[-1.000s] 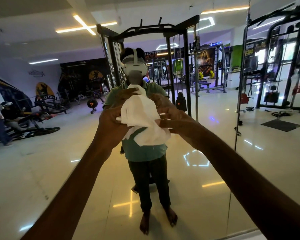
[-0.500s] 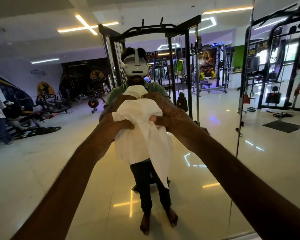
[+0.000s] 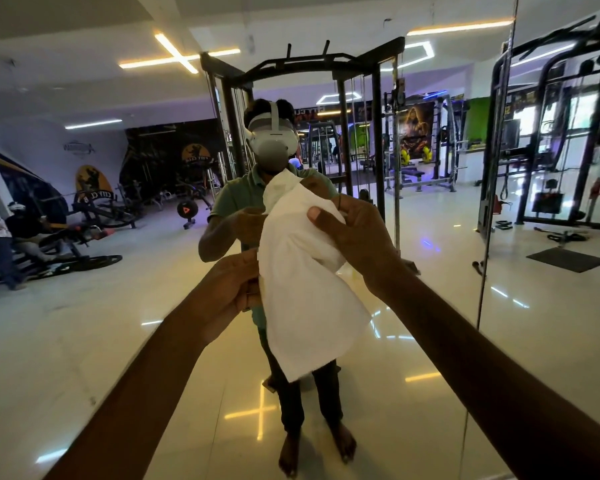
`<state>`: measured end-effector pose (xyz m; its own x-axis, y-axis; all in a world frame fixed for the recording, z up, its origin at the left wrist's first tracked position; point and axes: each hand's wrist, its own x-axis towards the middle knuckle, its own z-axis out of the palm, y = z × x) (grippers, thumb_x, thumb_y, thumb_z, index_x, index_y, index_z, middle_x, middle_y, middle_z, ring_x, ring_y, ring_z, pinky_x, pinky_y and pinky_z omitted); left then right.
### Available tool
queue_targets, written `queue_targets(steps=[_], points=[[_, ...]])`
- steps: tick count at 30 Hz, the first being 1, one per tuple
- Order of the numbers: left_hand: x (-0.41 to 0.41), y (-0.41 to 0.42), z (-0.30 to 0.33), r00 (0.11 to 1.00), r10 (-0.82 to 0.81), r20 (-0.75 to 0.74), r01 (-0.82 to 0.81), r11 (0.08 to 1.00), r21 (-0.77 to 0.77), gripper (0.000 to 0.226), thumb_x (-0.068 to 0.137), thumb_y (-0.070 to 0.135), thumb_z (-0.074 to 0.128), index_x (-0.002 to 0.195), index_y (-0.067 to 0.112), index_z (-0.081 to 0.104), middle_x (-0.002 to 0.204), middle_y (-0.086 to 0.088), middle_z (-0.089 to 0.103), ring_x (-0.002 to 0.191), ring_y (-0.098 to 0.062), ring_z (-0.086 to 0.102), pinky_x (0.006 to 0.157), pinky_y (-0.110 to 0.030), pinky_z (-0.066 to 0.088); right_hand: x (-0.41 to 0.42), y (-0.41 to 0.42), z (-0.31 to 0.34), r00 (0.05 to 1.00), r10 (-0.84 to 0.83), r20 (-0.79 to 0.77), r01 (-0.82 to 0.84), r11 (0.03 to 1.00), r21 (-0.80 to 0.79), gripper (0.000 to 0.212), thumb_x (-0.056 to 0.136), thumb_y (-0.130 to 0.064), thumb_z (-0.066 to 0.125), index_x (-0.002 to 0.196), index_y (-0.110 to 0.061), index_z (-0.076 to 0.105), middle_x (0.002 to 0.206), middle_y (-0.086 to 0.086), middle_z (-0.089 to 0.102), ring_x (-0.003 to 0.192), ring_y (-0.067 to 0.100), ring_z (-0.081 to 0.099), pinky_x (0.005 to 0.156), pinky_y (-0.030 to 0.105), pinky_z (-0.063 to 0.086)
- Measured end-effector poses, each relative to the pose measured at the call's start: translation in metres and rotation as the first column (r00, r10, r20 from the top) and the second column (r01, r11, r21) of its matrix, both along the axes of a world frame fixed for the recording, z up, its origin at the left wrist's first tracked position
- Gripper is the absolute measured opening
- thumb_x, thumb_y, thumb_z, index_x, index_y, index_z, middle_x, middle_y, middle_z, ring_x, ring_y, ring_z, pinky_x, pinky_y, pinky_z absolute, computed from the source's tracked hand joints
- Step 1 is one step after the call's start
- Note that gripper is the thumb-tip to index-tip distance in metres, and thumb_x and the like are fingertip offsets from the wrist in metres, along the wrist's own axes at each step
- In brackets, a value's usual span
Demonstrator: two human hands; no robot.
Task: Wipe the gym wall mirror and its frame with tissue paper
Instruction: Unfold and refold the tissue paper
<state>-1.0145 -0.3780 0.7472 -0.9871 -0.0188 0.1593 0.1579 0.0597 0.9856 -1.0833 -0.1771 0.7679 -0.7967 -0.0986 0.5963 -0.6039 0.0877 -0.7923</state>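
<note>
A large wall mirror (image 3: 430, 341) fills the view and reflects me standing barefoot with a headset on. In front of it hangs a white sheet of tissue paper (image 3: 302, 289), loosely unfolded and drooping to a point. My right hand (image 3: 354, 233) grips its upper part, thumb across the front. My left hand (image 3: 229, 285) pinches its left edge lower down. Neither hand touches the glass. A thin vertical seam (image 3: 492, 202) splits the mirror at the right.
The mirror reflects a black cable rack (image 3: 309, 71) behind me, weight machines (image 3: 561, 150) at the right, and a person by a bench (image 3: 0, 237) at the far left. The mirror's lower edge (image 3: 492, 477) shows at the bottom right.
The tissue has opened from a bunched wad into a hanging sheet. My right hand rose and shifted right; my left hand dropped lower along the sheet's left edge.
</note>
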Motion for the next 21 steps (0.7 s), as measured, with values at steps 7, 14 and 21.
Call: queue_targets(steps=[7,14,21], points=[[-0.003,0.008,0.013,1.0,0.015,0.004,-0.015,0.994,0.11,0.048,0.107,0.044,0.038,0.115,0.017,0.078,0.121,-0.011,0.073,0.109,-0.027,0.068,0.102,-0.045,0.048,0.001,0.0,0.01,0.991,0.075,0.109,-0.091,0.985,0.15,0.021,0.097,-0.03,0.072,0.106,-0.012,0.07,0.096,0.001,0.069,0.085,0.014,0.068,0.066,0.019,0.052],[-0.023,-0.001,0.019,0.975,-0.214,-0.059,0.185,0.929,-0.321,0.108,0.031,0.067,0.098,0.125,0.03,0.061,0.119,0.007,0.075,0.114,-0.016,0.071,0.096,-0.042,0.06,0.009,0.009,0.033,0.932,0.307,0.195,-0.355,0.881,0.312,0.007,0.099,-0.02,0.069,0.093,-0.019,0.067,0.088,-0.001,0.068,0.061,-0.004,0.066,0.056,0.011,0.05],[-0.026,0.004,0.02,0.955,-0.265,-0.135,0.233,0.948,-0.214,0.093,0.038,0.056,0.101,0.12,0.029,0.064,0.113,0.008,0.077,0.111,-0.017,0.072,0.088,-0.035,0.062,0.002,0.017,0.048,0.898,0.366,0.246,-0.436,0.82,0.371,0.006,0.1,-0.024,0.066,0.094,-0.023,0.068,0.084,-0.009,0.072,0.067,0.0,0.07,0.059,0.013,0.052]])
